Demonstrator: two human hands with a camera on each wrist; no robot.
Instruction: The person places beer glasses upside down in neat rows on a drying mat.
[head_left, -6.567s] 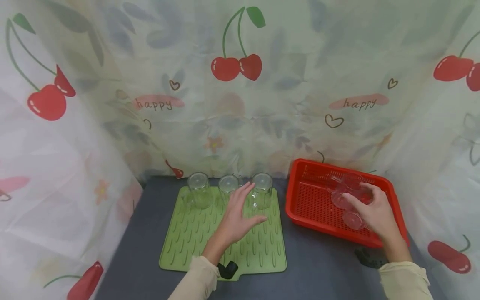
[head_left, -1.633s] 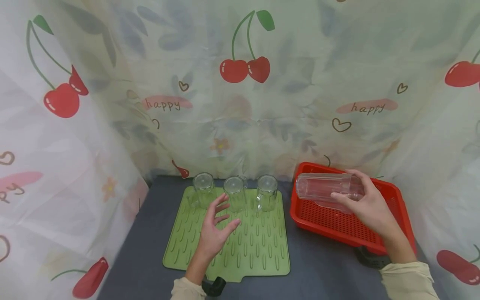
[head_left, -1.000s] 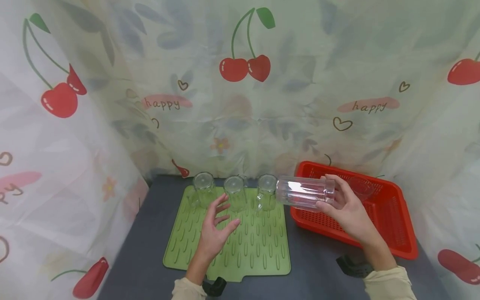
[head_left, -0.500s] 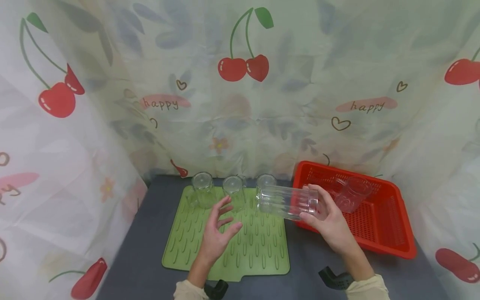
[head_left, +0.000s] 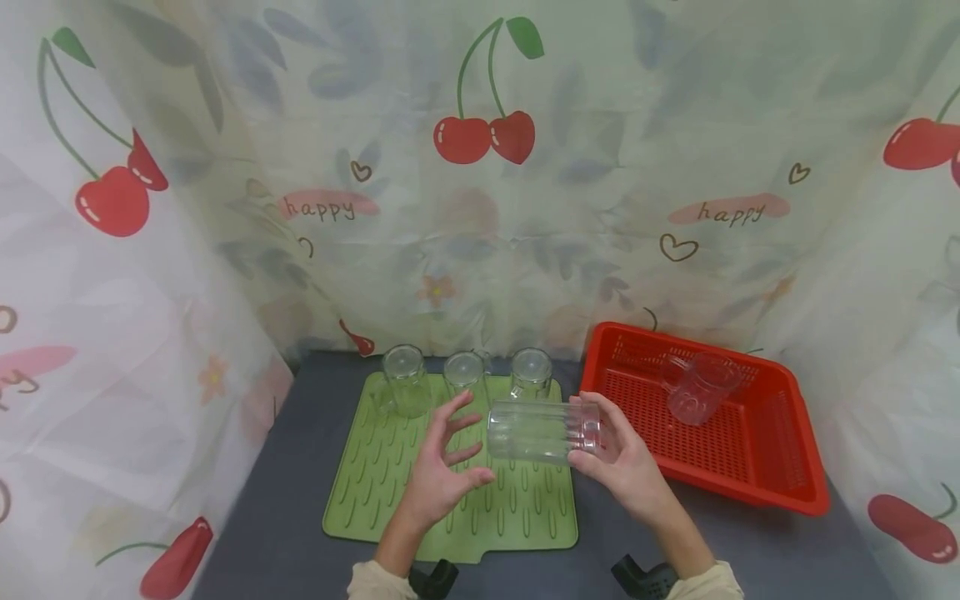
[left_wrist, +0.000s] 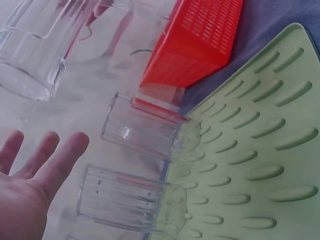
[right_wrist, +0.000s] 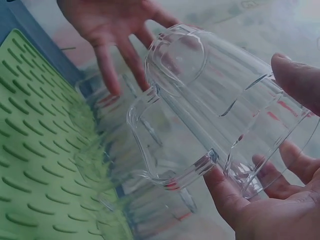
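Note:
My right hand [head_left: 618, 458] holds a clear glass mug [head_left: 536, 431] sideways over the right part of the green drying mat [head_left: 450, 521]. In the right wrist view, thumb and fingers grip one end of this mug [right_wrist: 220, 95], its handle sticking out toward the mat and its other end facing my left hand [right_wrist: 117, 35]. That left hand [head_left: 442, 471] is spread over the mat, fingertips just short of the mug. Behind the hands, three glass mugs stand upside down along the mat's back edge: left [head_left: 406, 383], middle [head_left: 465, 375] and right [head_left: 531, 375].
A red perforated basket [head_left: 765, 496] sits right of the mat on the dark grey tabletop [head_left: 258, 508]. One more glass mug [head_left: 701, 387] lies tilted inside it. A cherry-patterned curtain [head_left: 525, 275] encloses the back and sides.
My right hand has lifted the mug out of the red basket and carried it left and nearer, over the mat. My left hand stays spread, having shifted slightly toward the mug.

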